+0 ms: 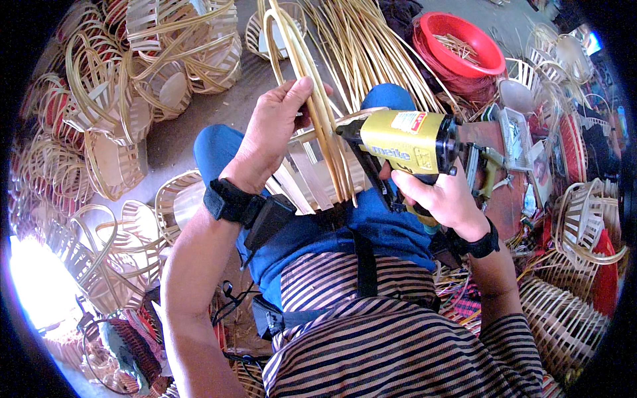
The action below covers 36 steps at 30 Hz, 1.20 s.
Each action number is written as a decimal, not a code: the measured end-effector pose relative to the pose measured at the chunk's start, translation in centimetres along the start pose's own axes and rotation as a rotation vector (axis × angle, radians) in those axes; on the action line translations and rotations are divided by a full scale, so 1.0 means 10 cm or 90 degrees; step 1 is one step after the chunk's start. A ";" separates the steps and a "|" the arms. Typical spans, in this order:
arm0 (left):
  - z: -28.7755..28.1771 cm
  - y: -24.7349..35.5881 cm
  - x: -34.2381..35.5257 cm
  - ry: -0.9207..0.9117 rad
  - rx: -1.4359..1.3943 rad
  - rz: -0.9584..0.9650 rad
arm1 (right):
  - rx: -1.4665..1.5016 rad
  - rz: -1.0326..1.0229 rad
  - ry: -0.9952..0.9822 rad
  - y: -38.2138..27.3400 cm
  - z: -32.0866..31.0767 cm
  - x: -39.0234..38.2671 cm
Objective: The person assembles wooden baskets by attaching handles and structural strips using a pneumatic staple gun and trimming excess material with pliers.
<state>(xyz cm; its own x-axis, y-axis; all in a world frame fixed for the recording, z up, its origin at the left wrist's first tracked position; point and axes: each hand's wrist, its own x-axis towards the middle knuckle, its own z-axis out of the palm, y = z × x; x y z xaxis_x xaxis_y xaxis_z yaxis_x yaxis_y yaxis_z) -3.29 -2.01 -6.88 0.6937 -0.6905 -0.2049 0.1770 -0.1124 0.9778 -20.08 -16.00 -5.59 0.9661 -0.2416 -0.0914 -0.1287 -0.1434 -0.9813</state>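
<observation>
Between my knees rests a partly visible basket [312, 182] of pale flat wooden strips. Long bent cane strips [321, 123], which look like its handle, run up from it and away from me. My left hand [277, 118] is closed round these canes, thumb on top. A yellow and black pneumatic nail gun [411, 132] is in my right hand [443, 196], fingers wrapped round its grip. Its dark nose points left and lies against or very near the canes; exact contact cannot be made out. My left fingertips are partly hidden behind the canes.
Finished-looking baskets [109, 106] are piled at the left. Loose cane rods [368, 50] lie ahead on the floor, beside a red plastic basin [491, 53] with short sticks. Another tool [488, 169] and a white wire tray [514, 136] sit at the right, near more baskets [580, 225].
</observation>
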 end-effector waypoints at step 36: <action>-0.97 1.54 0.40 -0.145 1.281 0.760 | -0.813 0.291 0.615 2.95 -1.89 -1.74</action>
<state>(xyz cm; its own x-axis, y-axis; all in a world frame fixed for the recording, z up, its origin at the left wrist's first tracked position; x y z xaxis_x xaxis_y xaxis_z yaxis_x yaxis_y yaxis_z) 8.99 0.38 6.89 -0.1482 -0.9791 0.1393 -0.8367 0.0490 -0.5455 -44.91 -34.16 -29.77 0.3774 -0.8774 0.2961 -0.9015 -0.4212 -0.0991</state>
